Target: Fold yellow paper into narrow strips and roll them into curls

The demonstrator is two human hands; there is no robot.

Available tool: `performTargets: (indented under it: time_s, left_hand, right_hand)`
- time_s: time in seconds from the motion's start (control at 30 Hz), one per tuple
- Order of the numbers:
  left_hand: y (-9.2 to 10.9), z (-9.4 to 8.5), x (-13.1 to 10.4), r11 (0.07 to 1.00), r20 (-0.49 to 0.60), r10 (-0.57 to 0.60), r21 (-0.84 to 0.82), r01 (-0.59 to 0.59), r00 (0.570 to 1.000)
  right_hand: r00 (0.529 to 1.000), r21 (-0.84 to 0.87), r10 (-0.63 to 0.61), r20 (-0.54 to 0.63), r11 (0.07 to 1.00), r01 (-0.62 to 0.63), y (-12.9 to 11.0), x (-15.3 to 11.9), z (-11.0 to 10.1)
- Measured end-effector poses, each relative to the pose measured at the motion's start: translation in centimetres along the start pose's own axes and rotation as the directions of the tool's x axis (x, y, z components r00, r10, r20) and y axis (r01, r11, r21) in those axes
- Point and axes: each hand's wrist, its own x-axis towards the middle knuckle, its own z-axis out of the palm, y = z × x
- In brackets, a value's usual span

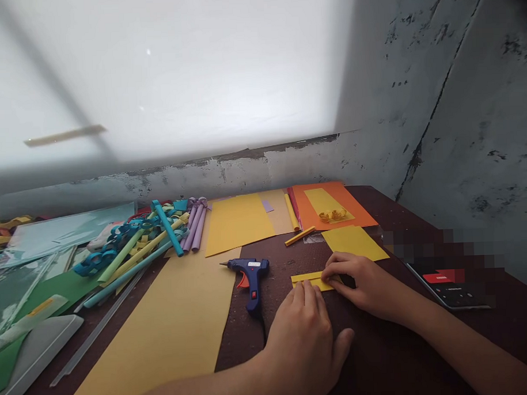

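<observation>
A narrow folded yellow paper strip (307, 278) lies on the dark table between my hands. My left hand (305, 328) is flat, its fingertips pressing the strip's near edge and its thumb held apart. At the strip's right end, my right hand (357, 278) is closed in a pinch on the paper, partly hiding it. To the left of the strip rests a blue glue gun (251, 275) with an orange trigger, lying on its side. Behind my right hand is a yellow paper sheet (355, 242). A thin yellow folded strip (300, 236) lies beyond, apart from both hands.
Large tan paper (177, 321) covers the table's left-centre. Paper rolls (167, 227) and curled strips pile up at the left, beside clear glue sticks (99, 330). Orange paper (362, 208) and yellow paper (238, 221) lie at the back. A phone-like device (452, 294) sits right.
</observation>
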Motion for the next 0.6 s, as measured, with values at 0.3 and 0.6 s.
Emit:
performTargets:
  time_s: [0.3, 0.6]
  left_hand:
    - [1.6, 1.3, 0.3, 0.993, -0.028, 0.007, 0.116, -0.004, 1.0]
    - [1.9, 1.2, 0.3, 0.99, -0.083, -0.022, 0.135, 0.033, 0.996]
  right_hand:
    - [0.999, -0.087, -0.035, 0.022, 0.996, 0.037, 0.3, 0.0, 0.2]
    - [1.0, -0.065, -0.021, 0.009, 0.998, 0.022, 0.2, 0.0, 0.2]
